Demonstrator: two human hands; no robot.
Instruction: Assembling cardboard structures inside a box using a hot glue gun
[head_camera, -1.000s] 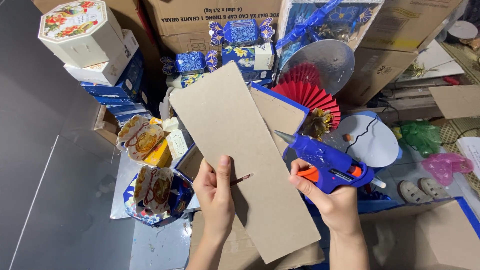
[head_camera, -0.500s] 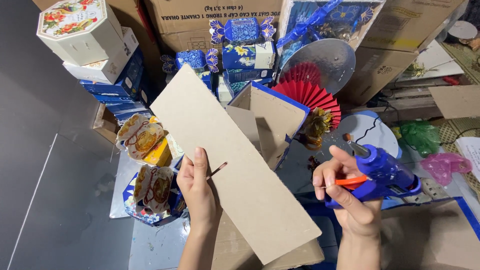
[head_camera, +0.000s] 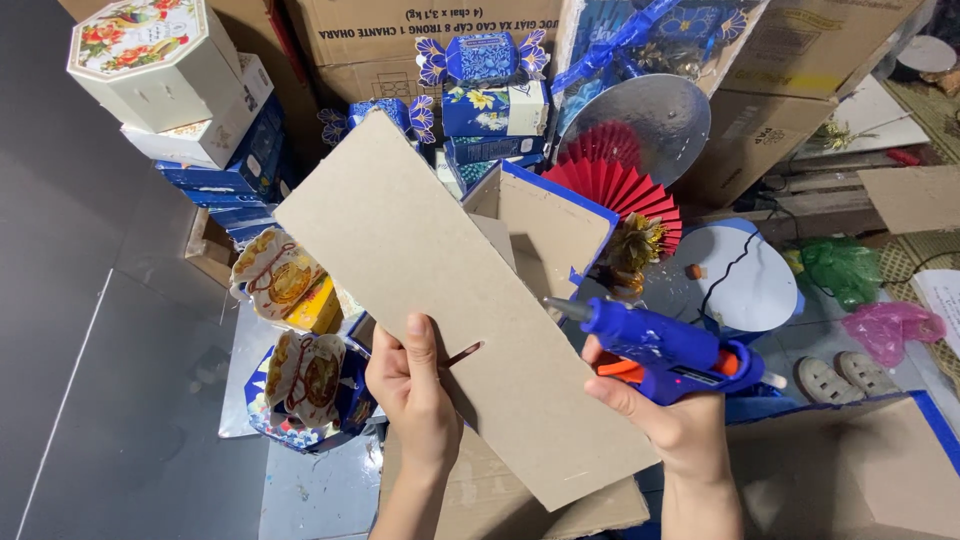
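Note:
My left hand (head_camera: 412, 395) grips a long brown cardboard strip (head_camera: 440, 270) by its lower left edge, thumb on top beside a short slit. The strip tilts up and to the left. My right hand (head_camera: 672, 420) holds a blue glue gun (head_camera: 665, 350) with an orange trigger. Its nozzle points left and sits at the strip's right edge. Behind the strip stands an open blue-edged cardboard box (head_camera: 550, 225).
Red paper fan (head_camera: 615, 185), silver round boards (head_camera: 650, 115) (head_camera: 745, 275), blue gift boxes (head_camera: 490, 105) and an octagonal white box (head_camera: 150, 60) crowd the back. Floral paper baskets (head_camera: 290, 285) lie left. Brown cartons (head_camera: 430, 35) stand behind. Sandals (head_camera: 845, 375) lie at right.
The glue gun has swung back left, from out at the right to the strip's right edge. The strip has tilted a little more to the left in my left hand.

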